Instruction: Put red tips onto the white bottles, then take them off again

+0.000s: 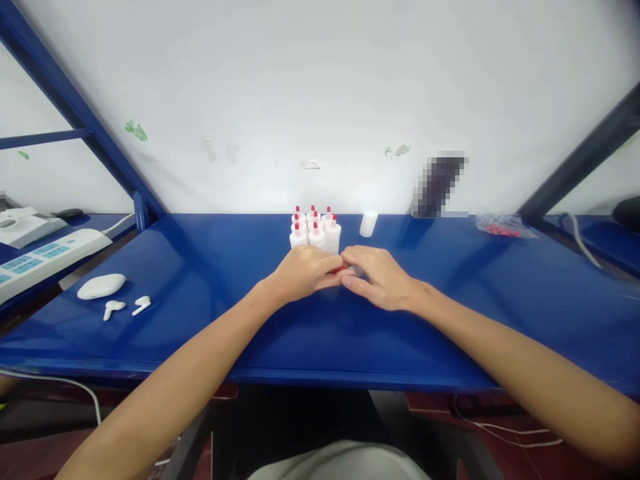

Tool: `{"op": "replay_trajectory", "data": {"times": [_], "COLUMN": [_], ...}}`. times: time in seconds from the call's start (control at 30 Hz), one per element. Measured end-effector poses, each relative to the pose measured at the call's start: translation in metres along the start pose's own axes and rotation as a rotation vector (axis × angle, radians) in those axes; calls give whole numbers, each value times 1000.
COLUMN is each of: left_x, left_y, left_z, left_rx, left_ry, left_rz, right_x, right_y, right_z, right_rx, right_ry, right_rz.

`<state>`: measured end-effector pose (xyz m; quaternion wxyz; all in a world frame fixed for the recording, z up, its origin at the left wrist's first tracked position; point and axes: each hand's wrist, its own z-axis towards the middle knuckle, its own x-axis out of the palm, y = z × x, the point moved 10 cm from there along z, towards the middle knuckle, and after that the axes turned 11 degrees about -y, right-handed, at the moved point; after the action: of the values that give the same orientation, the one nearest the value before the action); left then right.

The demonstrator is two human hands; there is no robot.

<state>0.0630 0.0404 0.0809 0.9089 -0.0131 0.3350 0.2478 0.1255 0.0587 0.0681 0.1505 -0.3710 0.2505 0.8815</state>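
My left hand (310,270) and my right hand (376,275) meet above the middle of the table, fingertips close together. A small red cap (342,269) shows between the fingers of my left hand. My right hand is closed against it, around something pale that its fingers mostly hide. Just beyond my left hand stands a tight group of several white squeeze bottles (317,239) with red-tipped nozzles, upright. A lone white bottle (369,224), with no nozzle visible, leans slightly behind my right hand.
On the blue table (240,253), a clear bag (505,227) of red pieces lies at the far right. A blurred dark object (440,187) leans on the wall. White earbuds (142,305) and their case (102,287) lie left, near a power strip (50,257).
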Motion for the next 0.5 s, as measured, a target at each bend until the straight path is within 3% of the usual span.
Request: {"op": "replay_trajectory", "data": {"times": [0.1, 0.5], "left_x": [-4, 11], "left_y": [-4, -6], "left_z": [1, -5], "left_rx": [47, 76], "left_ry": [-28, 91], "left_rz": [41, 69], "right_x": [1, 2], "right_y": [6, 0], "right_z": [0, -1], "right_rx": [-46, -28], "right_ry": [-7, 10], "right_rz": [-10, -70]}}
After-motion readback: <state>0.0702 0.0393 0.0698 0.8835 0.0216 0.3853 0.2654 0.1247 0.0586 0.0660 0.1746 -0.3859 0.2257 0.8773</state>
